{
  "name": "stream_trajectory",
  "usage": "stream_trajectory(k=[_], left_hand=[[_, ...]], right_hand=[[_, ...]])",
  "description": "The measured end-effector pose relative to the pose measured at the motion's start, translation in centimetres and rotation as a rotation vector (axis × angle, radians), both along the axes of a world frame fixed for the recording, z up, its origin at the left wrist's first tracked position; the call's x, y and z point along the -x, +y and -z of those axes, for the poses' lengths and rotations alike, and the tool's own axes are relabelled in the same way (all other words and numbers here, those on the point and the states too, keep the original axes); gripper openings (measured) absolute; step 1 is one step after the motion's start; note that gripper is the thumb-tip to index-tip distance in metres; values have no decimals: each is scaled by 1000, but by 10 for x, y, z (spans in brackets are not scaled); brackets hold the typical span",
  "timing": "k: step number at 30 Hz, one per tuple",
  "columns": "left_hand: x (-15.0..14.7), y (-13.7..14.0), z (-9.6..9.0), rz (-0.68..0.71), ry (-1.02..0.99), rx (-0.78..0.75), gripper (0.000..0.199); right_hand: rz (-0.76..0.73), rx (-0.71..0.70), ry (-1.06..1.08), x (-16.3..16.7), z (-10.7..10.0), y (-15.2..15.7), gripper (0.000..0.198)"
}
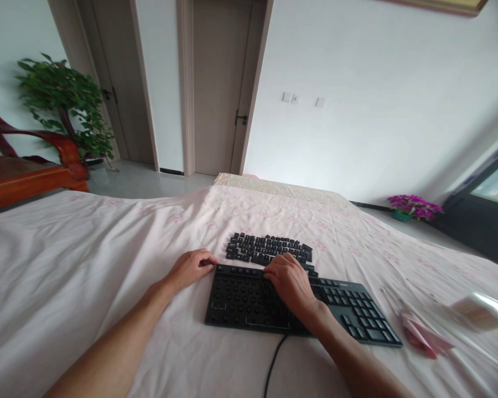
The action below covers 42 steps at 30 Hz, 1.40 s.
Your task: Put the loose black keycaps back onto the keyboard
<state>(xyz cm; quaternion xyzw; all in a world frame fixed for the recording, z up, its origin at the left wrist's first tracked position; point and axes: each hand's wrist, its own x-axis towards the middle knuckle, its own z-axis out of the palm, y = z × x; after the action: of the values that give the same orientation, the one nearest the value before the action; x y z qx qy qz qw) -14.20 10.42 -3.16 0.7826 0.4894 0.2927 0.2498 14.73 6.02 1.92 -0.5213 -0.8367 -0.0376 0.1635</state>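
Observation:
A black computer keyboard (344, 309) lies on the bed, its left part stripped of keycaps and its number pad still capped. Loose black keycaps (269, 249) lie in rows just beyond its far edge. My left hand (196, 268) is at the keyboard's far left corner, fingers curled together against it. Over the top row, near the middle, my right hand (289, 278) bends down with its thumb and fingers pinched. Whatever is between those fingertips is hidden. A black cable (274, 359) runs from the keyboard's near edge.
To the right lie a folded pink cloth (425, 331), thin sticks, and a clear round container (483, 309) of cotton swabs. A flowered sheet (170, 342) covers the bed in wrinkles. A wooden chair (33, 182) and a leafy plant (66, 105) stand at the left.

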Motion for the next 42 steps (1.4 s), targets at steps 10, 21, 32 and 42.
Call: stream_trajectory(k=[10, 21, 32, 42], left_hand=[[1, 1, 3, 10, -4, -13, 21], [1, 2, 4, 21, 0, -28, 20], [1, 2, 3, 21, 5, -38, 19], [1, 2, 5, 16, 4, -26, 19]], right_hand=[[30, 8, 46, -3, 5, -1, 15], [8, 2, 64, -2, 9, 2, 15], [29, -40, -72, 6, 8, -6, 27], [27, -23, -240, 14, 10, -27, 27]])
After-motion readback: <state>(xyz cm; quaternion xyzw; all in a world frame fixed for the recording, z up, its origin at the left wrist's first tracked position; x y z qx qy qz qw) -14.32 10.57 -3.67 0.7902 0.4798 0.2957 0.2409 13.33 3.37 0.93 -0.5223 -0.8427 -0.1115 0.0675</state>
